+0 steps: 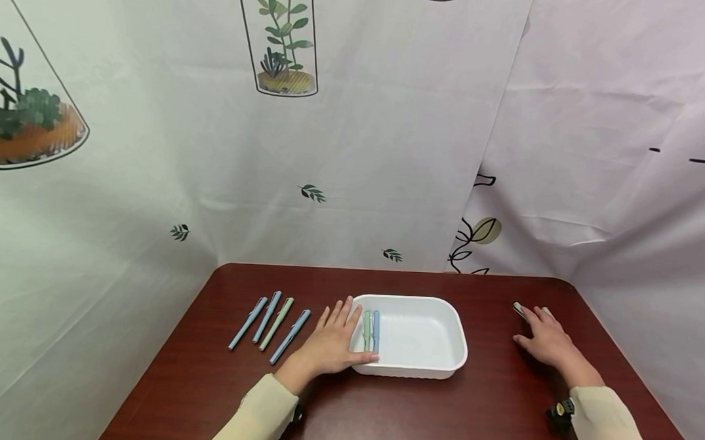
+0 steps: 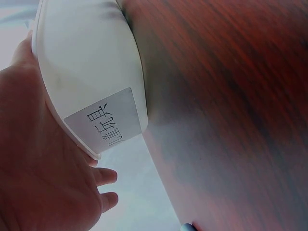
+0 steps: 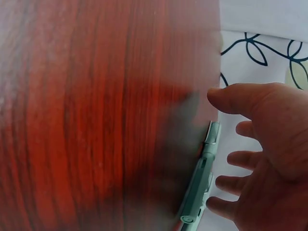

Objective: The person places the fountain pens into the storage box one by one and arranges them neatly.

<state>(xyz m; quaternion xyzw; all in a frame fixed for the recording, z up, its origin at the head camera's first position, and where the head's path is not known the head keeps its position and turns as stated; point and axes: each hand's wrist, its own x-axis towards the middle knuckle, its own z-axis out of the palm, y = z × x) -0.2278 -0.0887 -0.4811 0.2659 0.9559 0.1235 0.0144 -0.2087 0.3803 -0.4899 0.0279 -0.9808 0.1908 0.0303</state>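
Observation:
My left hand (image 1: 337,341) rests on the left end of a white plastic tray (image 1: 419,367), fingers spread straight and thumb along its front rim. Inside the tray, a green pen (image 1: 367,331) and a blue pen (image 1: 376,331) lie side by side at the left. Out at the right of the table, my right hand (image 1: 549,340) hovers with fingers loosely extended over a pale green pen (image 1: 519,310). The right wrist view shows that green pen (image 3: 199,178) on the table beside the fingertips, with part of another behind it; the hand grips neither.
Left of the tray, a green pen (image 1: 276,324) lies among blue pens (image 1: 290,337) in a slanted row on the dark red wooden table (image 1: 438,417). A printed white curtain (image 1: 379,149) hangs behind the table's back edge. The tray's side bears a label (image 2: 106,120).

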